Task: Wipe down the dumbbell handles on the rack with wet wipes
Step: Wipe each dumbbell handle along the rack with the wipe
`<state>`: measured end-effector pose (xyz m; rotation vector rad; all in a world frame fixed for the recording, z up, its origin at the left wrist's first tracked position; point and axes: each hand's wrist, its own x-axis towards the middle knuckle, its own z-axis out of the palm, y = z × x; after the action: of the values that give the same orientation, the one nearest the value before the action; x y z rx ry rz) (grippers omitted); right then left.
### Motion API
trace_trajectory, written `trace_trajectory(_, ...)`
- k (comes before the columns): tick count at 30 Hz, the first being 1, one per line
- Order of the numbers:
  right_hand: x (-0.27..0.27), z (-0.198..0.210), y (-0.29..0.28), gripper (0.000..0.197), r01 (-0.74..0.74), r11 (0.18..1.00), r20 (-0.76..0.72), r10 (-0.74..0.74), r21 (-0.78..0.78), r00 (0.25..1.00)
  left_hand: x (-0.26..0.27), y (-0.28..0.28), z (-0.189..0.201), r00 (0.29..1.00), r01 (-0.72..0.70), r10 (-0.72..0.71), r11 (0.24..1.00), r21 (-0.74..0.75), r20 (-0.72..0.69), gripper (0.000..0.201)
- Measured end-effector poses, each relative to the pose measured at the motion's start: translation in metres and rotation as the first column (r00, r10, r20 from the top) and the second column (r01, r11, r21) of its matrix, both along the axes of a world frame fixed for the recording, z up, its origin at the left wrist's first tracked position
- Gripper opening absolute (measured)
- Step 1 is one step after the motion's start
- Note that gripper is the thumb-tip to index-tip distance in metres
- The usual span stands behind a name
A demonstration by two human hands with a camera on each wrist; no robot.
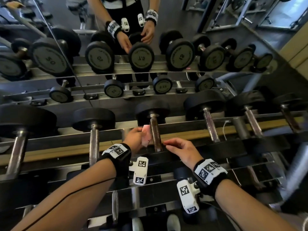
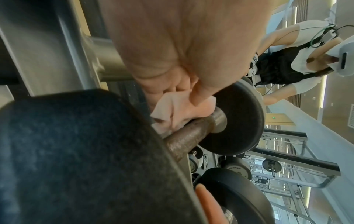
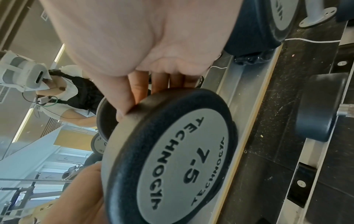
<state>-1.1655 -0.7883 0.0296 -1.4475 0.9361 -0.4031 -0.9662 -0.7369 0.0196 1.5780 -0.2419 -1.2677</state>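
On the rack's top tier lies a 7.5 dumbbell whose brown, worn handle (image 1: 155, 135) runs away from me between two black heads. My left hand (image 1: 140, 133) pinches a crumpled pale wipe (image 1: 145, 135) and holds it against the left side of that handle; the left wrist view shows the wipe (image 2: 172, 112) pressed onto the handle (image 2: 187, 136) near the far head. My right hand (image 1: 168, 144) reaches in from the right with its fingers stretched out. In the right wrist view its thumb and fingers (image 3: 132, 97) rest on the rim of the near head (image 3: 182, 159).
Neighbouring dumbbells lie close on both sides, with handles to the left (image 1: 94, 142) and right (image 1: 210, 125). A mirror (image 1: 116, 64) behind the rack reflects the weights and my hands. A thin white cable (image 1: 225, 129) hangs by the right neighbour. More dumbbells sit on the lower tier (image 1: 115, 204).
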Motion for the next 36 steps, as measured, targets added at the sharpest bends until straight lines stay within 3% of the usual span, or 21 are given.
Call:
trace_trajectory(6, -0.006, -0.005, 0.005, 0.015, -0.010, 1.000, -0.021, 0.009, -0.018, 1.000, -0.002, -0.011, 0.001, 0.994, -0.048, 0.047, 0.999, -0.012, -0.103, 0.012)
trace_trajectory(12, -0.007, -0.007, 0.006, 0.016, -0.006, 1.000, -0.016, 0.006, -0.010, 1.000, -0.003, -0.004, -0.003, 0.999, 0.021, -0.023, 0.999, -0.047, -0.025, 0.024)
trace_trajectory(17, -0.008, -0.008, 0.006, 0.016, -0.024, 0.997, 0.003, 0.024, 0.069, 1.000, -0.004, 0.021, 0.001, 0.985, 0.173, -0.172, 0.984, -0.042, 0.029, 0.029)
trace_trajectory(22, -0.008, -0.005, 0.004, 0.017, -0.060, 0.994, -0.002, 0.060, 0.089, 0.998, -0.003, 0.004, 0.011, 0.998, 0.070, -0.068, 0.992, -0.104, 0.017, 0.029)
trace_trajectory(27, -0.009, -0.006, 0.008, 0.019, -0.031, 0.995, 0.035, 0.028, 0.097, 0.999, -0.013, 0.001, 0.008, 0.979, 0.170, -0.151, 0.976, -0.137, 0.136, 0.031)
trace_trajectory(33, -0.008, -0.013, 0.022, 0.023, 0.005, 1.000, 0.019, -0.005, 0.008, 1.000, -0.003, 0.017, 0.003, 0.903, 0.389, -0.360, 0.917, -0.088, 0.232, 0.026)
trace_trajectory(36, -0.006, -0.025, 0.030, 0.026, 0.033, 0.991, -0.039, -0.039, -0.127, 0.998, 0.009, 0.010, 0.006, 0.967, 0.247, -0.237, 0.961, -0.123, 0.095, 0.027)
